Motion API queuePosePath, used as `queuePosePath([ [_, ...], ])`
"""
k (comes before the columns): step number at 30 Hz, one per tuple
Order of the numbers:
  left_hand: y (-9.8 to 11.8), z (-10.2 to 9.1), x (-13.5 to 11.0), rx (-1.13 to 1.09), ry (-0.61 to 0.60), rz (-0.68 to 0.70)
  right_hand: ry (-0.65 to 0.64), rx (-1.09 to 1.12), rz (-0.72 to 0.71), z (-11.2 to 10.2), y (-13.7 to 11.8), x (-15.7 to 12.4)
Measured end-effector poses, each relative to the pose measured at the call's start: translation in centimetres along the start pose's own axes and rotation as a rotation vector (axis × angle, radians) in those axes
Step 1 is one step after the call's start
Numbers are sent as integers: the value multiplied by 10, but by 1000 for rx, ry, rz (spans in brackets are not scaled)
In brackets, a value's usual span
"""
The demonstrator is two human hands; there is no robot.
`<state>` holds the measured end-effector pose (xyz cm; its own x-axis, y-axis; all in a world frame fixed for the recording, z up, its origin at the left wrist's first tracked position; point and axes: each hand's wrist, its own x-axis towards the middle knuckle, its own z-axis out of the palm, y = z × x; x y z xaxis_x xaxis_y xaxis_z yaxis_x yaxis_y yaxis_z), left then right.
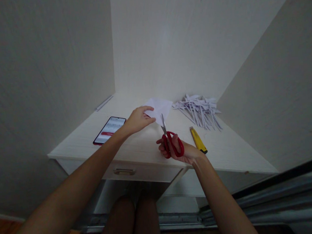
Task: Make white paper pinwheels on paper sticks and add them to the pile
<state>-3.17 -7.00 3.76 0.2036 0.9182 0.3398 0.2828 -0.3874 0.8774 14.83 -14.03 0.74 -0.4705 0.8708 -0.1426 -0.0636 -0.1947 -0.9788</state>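
Note:
My left hand [140,119] pinches a white square of paper [160,107] by its near left edge, just over the table. In my right hand [171,148] is a pair of scissors [172,144] with red handles, my fingers through the loops. The scissor blades are parted and point away from me, at the near corner of the paper. Whether the paper lies between the blades is hard to make out.
A phone [110,130] with a lit screen lies left of my hands. To the right are a yellow box cutter [198,140] and a pile of folded paper pinwheels on sticks [200,110]. Thin white paper sticks [104,103] rest by the left wall. The white table [144,146] has walls around it.

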Motion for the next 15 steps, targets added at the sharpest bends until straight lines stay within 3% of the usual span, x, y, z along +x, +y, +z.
queuePosePath([
  [15,0,2,-1,-24,-12,-17,-59,115,71,-2,3,1],
])
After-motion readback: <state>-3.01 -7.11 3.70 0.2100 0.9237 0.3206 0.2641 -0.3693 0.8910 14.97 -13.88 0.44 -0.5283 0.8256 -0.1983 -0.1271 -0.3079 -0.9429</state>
